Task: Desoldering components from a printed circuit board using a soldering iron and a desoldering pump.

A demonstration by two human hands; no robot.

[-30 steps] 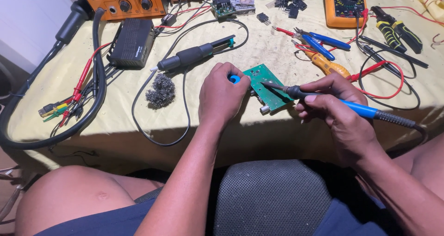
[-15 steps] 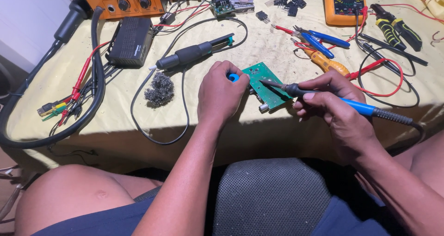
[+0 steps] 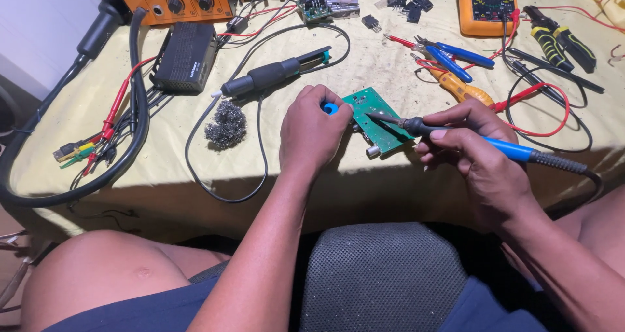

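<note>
- A workbench covered with a pale yellow cloth [image 3: 163,169] fills the view, its near edge in shadow above a grey mesh chair seat [image 3: 381,273].
- At the far left, a thick black hose [image 3: 133,110] loops across the cloth beside a bundle of red, yellow and green test leads [image 3: 84,151].
- Near it lie a black ribbed box [image 3: 187,55], a wad of grey steel wool [image 3: 226,125] and a black-handled tool on a cable [image 3: 273,75].
- The left hand [image 3: 312,131] is curled shut around a small blue object [image 3: 331,108]; most of that object is hidden, so its kind cannot be told.
- The small green rectangular circuit board [image 3: 381,120] lies flat near the bench's front edge, between the two hands, with a silver round connector at its near corner. Its left edge is covered by the left hand.
- The right hand [image 3: 478,153] is clamped pen-style on a soldering iron with a blue handle and black grip [image 3: 504,148], its metal tip resting on the board.
- Farther right lie blue-handled pliers [image 3: 465,53], an orange-handled tool [image 3: 459,88] and a red wire loop [image 3: 547,107].
- Orange instruments along the back are cut off by the frame.
</note>
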